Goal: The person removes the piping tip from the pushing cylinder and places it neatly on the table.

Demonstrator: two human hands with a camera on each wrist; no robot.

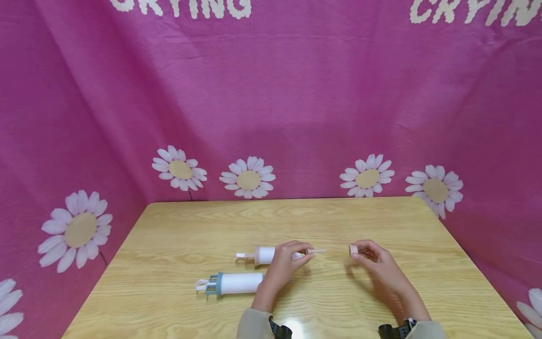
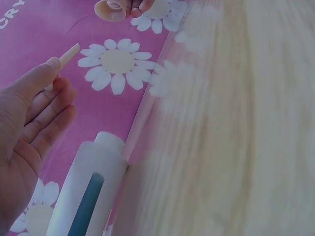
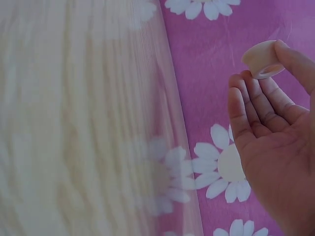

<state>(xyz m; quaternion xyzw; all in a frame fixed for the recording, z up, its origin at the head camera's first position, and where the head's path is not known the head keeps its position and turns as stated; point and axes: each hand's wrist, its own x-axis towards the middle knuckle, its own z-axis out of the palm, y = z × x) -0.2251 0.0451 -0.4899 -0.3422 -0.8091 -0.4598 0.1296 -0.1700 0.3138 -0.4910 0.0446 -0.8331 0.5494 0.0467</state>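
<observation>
My left hand (image 1: 290,256) grips a white syringe-like tube (image 1: 266,255) with a beige plunger end and a beige pointed nozzle tip (image 1: 316,251), held just above the wooden table (image 1: 296,221). The tip (image 2: 68,53) pokes out past my left fingers (image 2: 47,105) in the left wrist view. My right hand (image 1: 369,254) pinches a small beige ring cap (image 1: 353,250) between thumb and fingertips, a short gap right of the nozzle; the cap (image 3: 263,60) shows clearly in the right wrist view. A second white tube with a blue plunger (image 1: 230,283) lies on the table near my left forearm.
Pink cloth with white daisies (image 1: 248,178) walls in the table on the back and both sides. The second tube (image 2: 86,194) lies close under my left wrist. Bare wood stretches behind and to the right of my hands.
</observation>
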